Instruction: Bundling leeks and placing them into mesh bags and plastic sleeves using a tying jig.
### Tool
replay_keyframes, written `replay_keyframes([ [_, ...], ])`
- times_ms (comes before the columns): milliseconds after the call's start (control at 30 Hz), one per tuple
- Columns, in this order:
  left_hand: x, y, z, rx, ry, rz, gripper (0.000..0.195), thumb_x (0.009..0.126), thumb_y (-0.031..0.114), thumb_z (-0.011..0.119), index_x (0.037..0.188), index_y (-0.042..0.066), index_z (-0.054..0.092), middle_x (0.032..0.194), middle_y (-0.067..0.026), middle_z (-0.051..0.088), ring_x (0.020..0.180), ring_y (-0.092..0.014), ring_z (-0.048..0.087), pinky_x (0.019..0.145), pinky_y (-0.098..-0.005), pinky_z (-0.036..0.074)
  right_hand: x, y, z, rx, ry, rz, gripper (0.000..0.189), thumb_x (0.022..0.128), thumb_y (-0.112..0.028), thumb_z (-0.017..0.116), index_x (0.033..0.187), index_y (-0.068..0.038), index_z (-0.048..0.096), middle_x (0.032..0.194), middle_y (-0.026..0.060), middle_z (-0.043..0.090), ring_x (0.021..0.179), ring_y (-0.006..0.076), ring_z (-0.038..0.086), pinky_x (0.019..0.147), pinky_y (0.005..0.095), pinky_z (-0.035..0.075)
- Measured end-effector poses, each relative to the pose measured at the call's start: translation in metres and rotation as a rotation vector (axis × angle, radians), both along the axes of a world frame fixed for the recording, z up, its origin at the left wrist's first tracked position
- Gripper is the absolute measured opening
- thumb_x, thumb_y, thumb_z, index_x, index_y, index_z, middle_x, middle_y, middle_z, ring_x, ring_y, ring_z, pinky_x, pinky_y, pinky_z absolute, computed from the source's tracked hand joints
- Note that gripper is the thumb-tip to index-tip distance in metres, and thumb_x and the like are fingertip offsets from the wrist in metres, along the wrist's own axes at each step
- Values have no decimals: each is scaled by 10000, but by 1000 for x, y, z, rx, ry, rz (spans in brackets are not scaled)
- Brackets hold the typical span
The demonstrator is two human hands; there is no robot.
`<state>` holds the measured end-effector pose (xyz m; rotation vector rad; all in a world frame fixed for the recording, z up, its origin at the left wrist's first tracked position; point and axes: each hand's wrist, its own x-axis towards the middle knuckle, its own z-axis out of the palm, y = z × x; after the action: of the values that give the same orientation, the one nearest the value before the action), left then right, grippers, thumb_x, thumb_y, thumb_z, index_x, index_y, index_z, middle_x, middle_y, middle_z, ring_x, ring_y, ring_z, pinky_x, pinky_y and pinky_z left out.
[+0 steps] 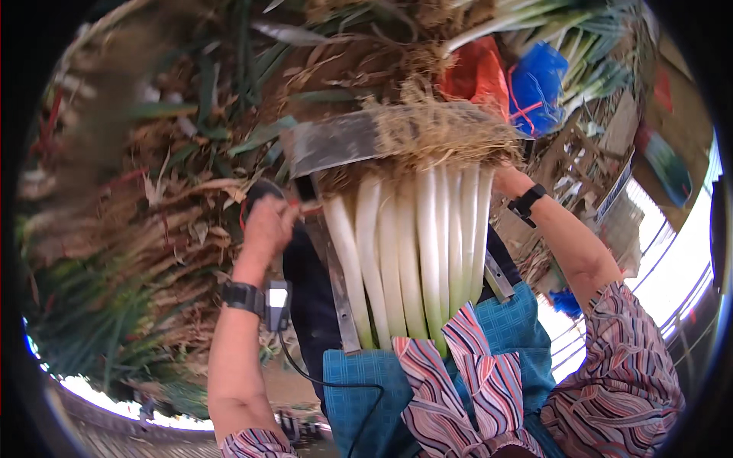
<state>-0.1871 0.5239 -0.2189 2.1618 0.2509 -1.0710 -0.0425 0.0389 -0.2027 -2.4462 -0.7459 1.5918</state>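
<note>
A row of leeks or large green onions (426, 246), white stalks with fibrous roots (446, 129), lies across a metal frame (332, 143) over my lap. At the frame's left side, my left hand (270, 223) has its fingers closed on a thin red strip (306, 210) that reaches the outer stalk. My right hand (509, 178) is at the right end of the row, just below the roots; its fingers are mostly hidden behind the stalks and roots, so its grip does not show.
Piled leeks (109, 297) with leaves and dry husks cover the ground at left. Red (475, 74) and blue plastic bags (538, 86) lie beyond the frame, beside more leeks (595, 63). A black cable (343, 385) runs from my left wrist over my lap.
</note>
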Motion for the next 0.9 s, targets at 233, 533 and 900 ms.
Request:
replay_keyframes([
  [233, 3, -6, -41, -81, -584, 724, 179, 832, 185, 659, 816, 7, 667, 867, -151, 652, 822, -314, 613, 731, -390, 464, 0, -4, -3, -127, -215, 172, 304, 878, -164, 546, 1161, -77, 611, 1175, 127, 593, 1155, 266, 516, 992, 373, 398],
  [533, 14, -38, -18, -197, -196, 1042, 275, 891, 237, 629, 791, -19, 627, 602, -143, 534, 557, -197, 487, 574, -334, 429, -5, -8, -9, -147, -377, 273, 276, 877, -147, 539, 1126, -75, 632, 1122, 108, 613, 1126, 256, 529, 979, 372, 405],
  [900, 9, 2, 39, -1062, 445, 1392, 200, 944, 233, 568, 831, 69, 563, 642, 42, 517, 540, -68, 490, 440, -181, 353, 38, 18, 52, -29, 6, -703, 187, 874, -153, 559, 984, -48, 667, 877, 63, 630, 887, 196, 583, 816, 352, 466],
])
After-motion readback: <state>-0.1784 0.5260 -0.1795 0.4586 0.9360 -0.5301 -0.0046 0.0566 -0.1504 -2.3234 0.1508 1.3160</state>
